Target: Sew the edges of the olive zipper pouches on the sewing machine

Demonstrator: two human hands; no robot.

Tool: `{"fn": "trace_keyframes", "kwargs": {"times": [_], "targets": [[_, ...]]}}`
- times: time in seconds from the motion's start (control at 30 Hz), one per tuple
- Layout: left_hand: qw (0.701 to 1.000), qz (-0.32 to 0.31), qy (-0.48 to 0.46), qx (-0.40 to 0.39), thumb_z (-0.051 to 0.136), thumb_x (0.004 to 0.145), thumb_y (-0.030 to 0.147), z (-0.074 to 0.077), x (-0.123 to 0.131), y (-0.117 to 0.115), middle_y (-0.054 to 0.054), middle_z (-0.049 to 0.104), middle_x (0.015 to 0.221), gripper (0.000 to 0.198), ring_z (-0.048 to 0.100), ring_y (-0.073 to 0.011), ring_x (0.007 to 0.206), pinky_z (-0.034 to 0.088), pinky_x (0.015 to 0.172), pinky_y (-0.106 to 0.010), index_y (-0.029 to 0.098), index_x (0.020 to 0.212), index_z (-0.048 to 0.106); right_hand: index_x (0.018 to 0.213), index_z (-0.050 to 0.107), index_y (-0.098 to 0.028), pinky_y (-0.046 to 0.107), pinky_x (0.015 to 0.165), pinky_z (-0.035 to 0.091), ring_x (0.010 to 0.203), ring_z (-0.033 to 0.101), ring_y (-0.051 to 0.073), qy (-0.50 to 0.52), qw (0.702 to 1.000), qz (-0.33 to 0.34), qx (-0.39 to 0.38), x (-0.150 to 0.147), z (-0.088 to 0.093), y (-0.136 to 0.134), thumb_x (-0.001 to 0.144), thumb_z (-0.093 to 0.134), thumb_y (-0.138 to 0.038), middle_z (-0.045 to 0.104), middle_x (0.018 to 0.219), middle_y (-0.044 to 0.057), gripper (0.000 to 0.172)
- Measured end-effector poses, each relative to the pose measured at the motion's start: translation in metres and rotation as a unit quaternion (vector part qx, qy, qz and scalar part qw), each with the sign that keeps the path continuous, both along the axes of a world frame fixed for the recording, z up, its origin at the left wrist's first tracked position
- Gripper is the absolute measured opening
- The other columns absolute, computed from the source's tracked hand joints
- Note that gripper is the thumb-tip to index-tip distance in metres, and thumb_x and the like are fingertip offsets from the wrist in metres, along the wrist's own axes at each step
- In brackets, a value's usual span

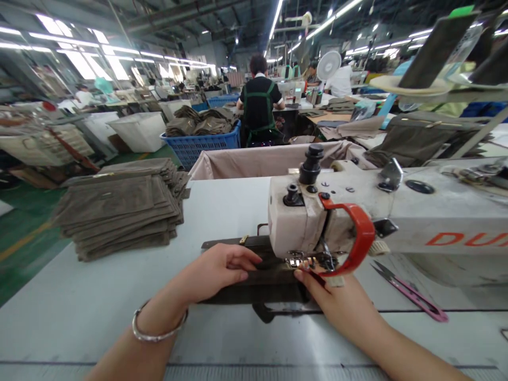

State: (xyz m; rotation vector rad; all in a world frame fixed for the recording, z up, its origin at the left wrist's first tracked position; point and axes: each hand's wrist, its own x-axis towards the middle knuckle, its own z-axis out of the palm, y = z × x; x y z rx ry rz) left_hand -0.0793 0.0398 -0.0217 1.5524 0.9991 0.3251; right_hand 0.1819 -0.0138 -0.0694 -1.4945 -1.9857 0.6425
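Observation:
A dark olive fabric piece (254, 283) lies flat on the table under the head of a white sewing machine (301, 217). My left hand (216, 272) rests on the piece's left part, fingers curled and pressed down on it. My right hand (337, 301) sits at the needle area below the red guard (361, 235), fingertips pinching the fabric edge by the presser foot (299, 260).
A stack of olive fabric pieces (123, 211) stands at the table's left. Pink thread snips (413, 293) lie to the right. A cloth bin (270, 159) sits behind the table. A person in a dark apron (259, 100) works further back beside a blue basket (202, 145).

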Motion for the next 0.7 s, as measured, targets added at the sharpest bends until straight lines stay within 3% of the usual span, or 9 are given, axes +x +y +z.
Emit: {"fn": "trace_keyframes", "kwargs": {"times": [0.1,0.27,0.4,0.6,0.7], "targets": [[0.999,-0.004,-0.027,-0.017,0.055,0.073,0.011,0.001,-0.008,0.000,-0.007,0.070,0.106,0.041,0.065,-0.0212,0.098,0.049,0.082,-0.029,0.015,0.113,0.061,0.087,0.067,-0.022,0.033,0.070,0.046,0.079,0.062,0.023,-0.013,0.999,-0.025,-0.018,0.001,-0.001,0.000,0.094,0.043,-0.040,0.066,0.080,0.005,0.031],[0.994,0.041,0.085,0.061,0.050,0.068,0.009,0.007,-0.023,-0.005,-0.002,0.071,0.084,0.038,0.066,-0.0178,0.077,0.049,0.067,-0.025,0.016,0.102,0.066,0.087,0.068,-0.023,0.028,0.051,0.043,0.053,0.058,0.019,-0.024,0.997,-0.049,-0.053,0.004,-0.002,-0.002,0.093,0.042,-0.051,0.063,0.062,0.001,0.039],[0.986,0.038,0.138,0.089,0.049,0.070,0.010,0.016,-0.035,-0.003,0.000,0.071,0.076,0.032,0.063,-0.0155,0.068,0.046,0.060,-0.022,0.017,0.093,0.070,0.090,0.070,-0.024,0.028,0.052,0.045,0.051,0.060,0.018,-0.032,0.995,-0.082,-0.041,0.007,-0.003,-0.002,0.088,0.048,-0.057,0.066,0.064,0.000,0.039],[0.998,0.007,0.045,0.053,0.050,0.076,0.009,0.027,-0.044,0.000,-0.001,0.071,0.099,0.033,0.064,-0.0162,0.089,0.046,0.077,-0.023,0.019,0.103,0.068,0.066,0.065,-0.025,0.028,0.052,0.045,0.051,0.059,0.018,-0.023,0.993,-0.079,-0.084,0.015,-0.007,-0.001,0.086,0.044,-0.061,0.063,0.057,0.001,0.047],[0.999,0.000,0.000,0.038,0.051,0.078,0.009,0.031,-0.044,-0.004,-0.001,0.069,0.099,0.034,0.063,-0.0148,0.088,0.045,0.073,-0.021,0.019,0.108,0.065,0.051,0.056,-0.023,0.027,0.054,0.045,0.055,0.060,0.018,-0.009,0.987,-0.084,-0.139,0.020,-0.009,0.000,0.087,0.042,-0.061,0.061,0.054,0.002,0.054]]}}
